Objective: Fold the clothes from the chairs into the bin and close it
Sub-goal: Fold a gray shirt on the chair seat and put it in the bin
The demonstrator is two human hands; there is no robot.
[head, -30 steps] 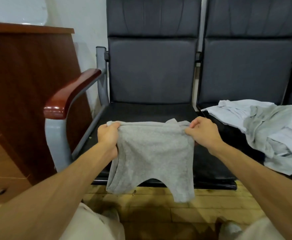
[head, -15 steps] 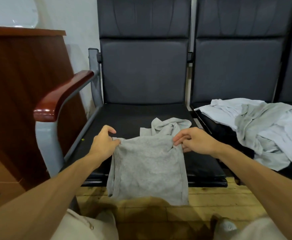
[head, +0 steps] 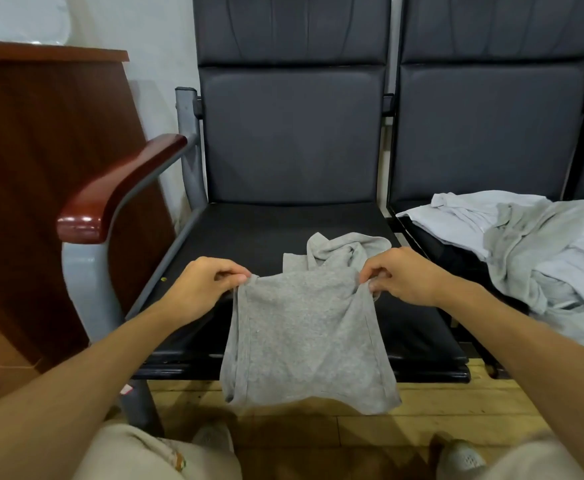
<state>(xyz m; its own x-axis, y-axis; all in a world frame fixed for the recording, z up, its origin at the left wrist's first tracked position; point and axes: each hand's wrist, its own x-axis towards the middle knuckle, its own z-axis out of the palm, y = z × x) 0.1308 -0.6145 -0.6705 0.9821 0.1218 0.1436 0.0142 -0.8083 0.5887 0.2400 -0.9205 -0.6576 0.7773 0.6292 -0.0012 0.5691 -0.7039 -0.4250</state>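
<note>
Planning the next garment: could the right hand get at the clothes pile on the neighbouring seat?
Probably yes, once freed: the right hand pinches the grey garment now, but nothing stands between it and the pile to its right.

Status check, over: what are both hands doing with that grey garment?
Left hand and right hand each pinch the grey garment. Half on the chair seat, half hanging off the front. Nothing blocking.

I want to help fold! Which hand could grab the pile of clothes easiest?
Right, probably. The right hand, pinching the grey shirt, is nearest the pile on the next chair; the left hand is further away.
</note>
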